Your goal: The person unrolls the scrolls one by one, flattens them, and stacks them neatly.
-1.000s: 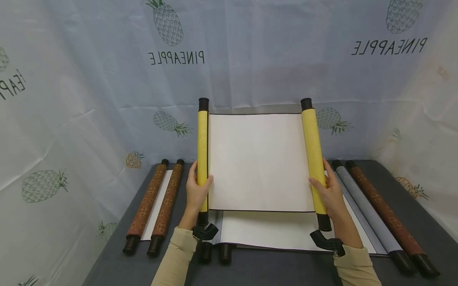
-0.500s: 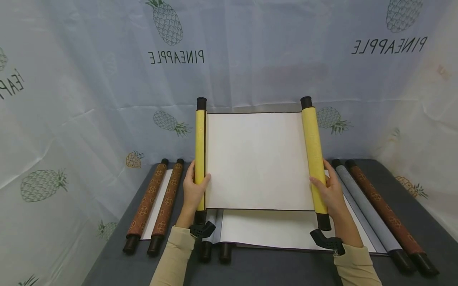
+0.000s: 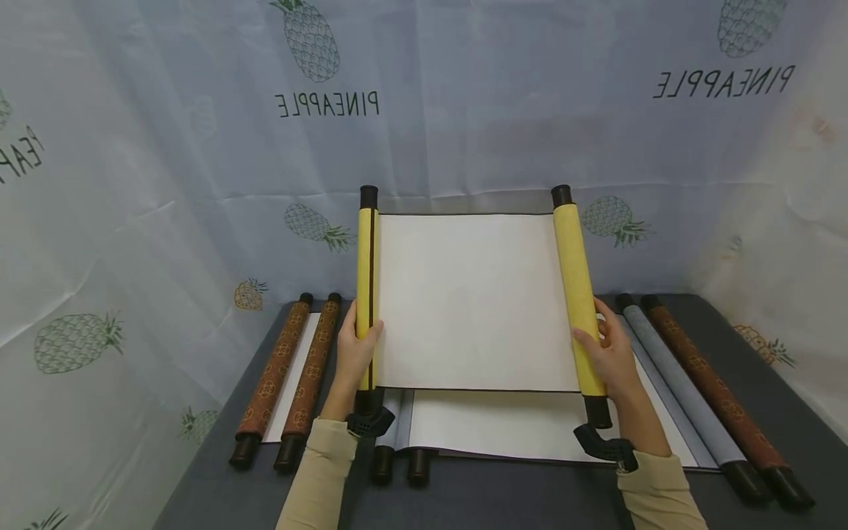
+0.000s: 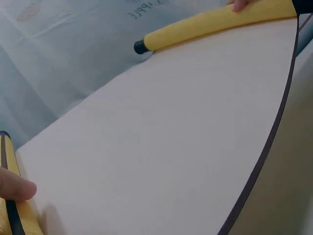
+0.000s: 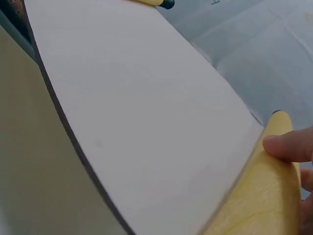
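Observation:
A yellow scroll [image 3: 473, 302] with black knobs hangs in the air, its blank white sheet spread between two rollers. My left hand [image 3: 354, 350] grips the left roller [image 3: 365, 258], thumb on the front; a dark stripe runs along that roller. The thicker right roller [image 3: 575, 272] is held by my right hand [image 3: 609, 353], fingers round its outer side. In the left wrist view the left thumb [image 4: 17, 186] presses the roller beside the sheet. From the right wrist, the right thumb [image 5: 288, 145] lies on the yellow cloth [image 5: 266, 196].
Beneath the raised scroll, a grey scroll [image 3: 490, 423] lies partly unrolled on the dark table [image 3: 503, 500]. At the left rests a brown patterned scroll [image 3: 274, 372] with a strip of white showing. Another brown roller [image 3: 715, 390] lies at the far right. A pineapple-print curtain [image 3: 464, 132] stands behind.
My left hand has moved slightly left with its roller, and more dark stripe shows on it. The right roller's top has tipped a little left and down.

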`<action>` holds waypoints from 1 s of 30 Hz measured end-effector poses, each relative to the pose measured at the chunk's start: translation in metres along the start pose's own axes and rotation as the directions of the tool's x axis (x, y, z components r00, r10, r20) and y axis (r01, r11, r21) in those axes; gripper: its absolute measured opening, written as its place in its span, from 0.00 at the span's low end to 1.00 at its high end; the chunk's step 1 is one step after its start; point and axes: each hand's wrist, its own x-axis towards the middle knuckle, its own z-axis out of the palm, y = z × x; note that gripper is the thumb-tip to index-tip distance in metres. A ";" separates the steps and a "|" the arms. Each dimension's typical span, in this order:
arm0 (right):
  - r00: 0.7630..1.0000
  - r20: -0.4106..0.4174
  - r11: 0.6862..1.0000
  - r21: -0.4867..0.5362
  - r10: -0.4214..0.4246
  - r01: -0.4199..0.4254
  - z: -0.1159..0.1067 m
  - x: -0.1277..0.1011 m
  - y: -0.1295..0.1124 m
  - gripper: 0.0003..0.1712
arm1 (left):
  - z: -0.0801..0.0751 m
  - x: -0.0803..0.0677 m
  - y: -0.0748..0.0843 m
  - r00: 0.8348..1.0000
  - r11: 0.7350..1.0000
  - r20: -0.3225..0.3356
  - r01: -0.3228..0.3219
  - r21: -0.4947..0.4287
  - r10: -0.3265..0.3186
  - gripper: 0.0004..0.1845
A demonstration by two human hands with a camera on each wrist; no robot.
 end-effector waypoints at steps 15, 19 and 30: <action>0.999 0.002 0.985 -0.166 0.042 -0.042 -0.003 -0.001 -0.002 0.37 | 0.012 -0.001 -0.008 0.997 0.999 -0.071 -0.012 0.053 0.016 0.33; 0.997 -0.013 0.984 -0.162 0.070 -0.072 -0.006 0.000 0.000 0.38 | 0.016 -0.002 -0.010 0.995 0.999 -0.088 -0.033 0.033 0.036 0.33; 0.992 -0.065 0.981 -0.153 0.112 -0.120 -0.008 0.002 0.001 0.53 | 0.020 -0.003 -0.007 0.995 0.999 -0.091 -0.032 -0.001 0.032 0.46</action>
